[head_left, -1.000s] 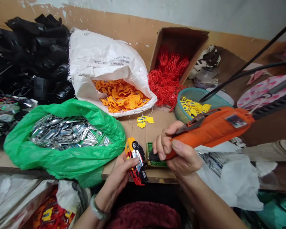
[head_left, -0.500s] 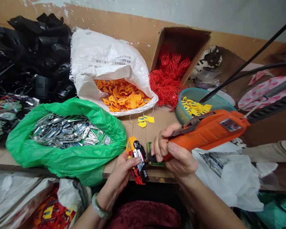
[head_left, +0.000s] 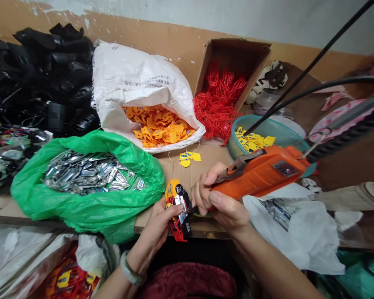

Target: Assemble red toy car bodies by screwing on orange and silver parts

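- Being gripped in L hand (head_left: 158,218), fingers curled around: yellow-red-black plastic assembly (head_left: 177,207), at front edge of tabletop (head_left: 212,227).
- Orange plastic power driver (head_left: 258,172) is clasped by R hand (head_left: 222,201), fingers wrapped; tip pointed at assembly, contact can't be told.

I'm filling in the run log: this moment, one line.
left grip: holds multicoloured assembly; right grip: holds orange tool, pointed toward assembly; nearby: green bag
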`<action>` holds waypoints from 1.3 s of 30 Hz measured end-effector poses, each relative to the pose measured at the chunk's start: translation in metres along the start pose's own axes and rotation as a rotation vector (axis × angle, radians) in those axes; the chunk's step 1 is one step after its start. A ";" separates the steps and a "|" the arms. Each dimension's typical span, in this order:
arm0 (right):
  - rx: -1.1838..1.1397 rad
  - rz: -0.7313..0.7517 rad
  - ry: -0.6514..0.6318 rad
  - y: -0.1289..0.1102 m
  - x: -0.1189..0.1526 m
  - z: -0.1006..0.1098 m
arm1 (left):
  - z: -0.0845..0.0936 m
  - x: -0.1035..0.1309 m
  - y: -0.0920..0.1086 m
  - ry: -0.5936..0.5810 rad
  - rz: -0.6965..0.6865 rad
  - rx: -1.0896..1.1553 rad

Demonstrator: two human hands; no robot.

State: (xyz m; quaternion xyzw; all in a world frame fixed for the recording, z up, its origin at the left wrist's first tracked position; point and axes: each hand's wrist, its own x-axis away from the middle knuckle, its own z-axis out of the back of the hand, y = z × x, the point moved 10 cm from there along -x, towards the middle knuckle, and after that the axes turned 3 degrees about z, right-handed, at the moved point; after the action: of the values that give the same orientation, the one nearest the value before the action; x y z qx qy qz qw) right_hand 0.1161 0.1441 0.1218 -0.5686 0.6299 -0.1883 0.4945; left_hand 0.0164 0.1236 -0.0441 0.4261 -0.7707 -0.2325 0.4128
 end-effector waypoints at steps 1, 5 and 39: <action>0.002 0.016 0.011 -0.003 -0.002 0.003 | 0.001 0.001 0.001 0.022 -0.004 -0.019; 0.195 0.069 0.209 -0.019 -0.007 0.042 | 0.009 0.009 0.015 0.143 -0.054 -0.144; 0.881 -0.433 -0.209 0.111 0.121 -0.038 | 0.058 0.130 0.030 0.238 -0.301 0.044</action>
State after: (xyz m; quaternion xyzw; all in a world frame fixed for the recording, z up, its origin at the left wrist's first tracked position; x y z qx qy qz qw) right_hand 0.0417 0.0538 0.0008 -0.4393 0.3049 -0.4767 0.6977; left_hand -0.0841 0.0296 0.0023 0.5701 -0.6489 -0.2226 0.4519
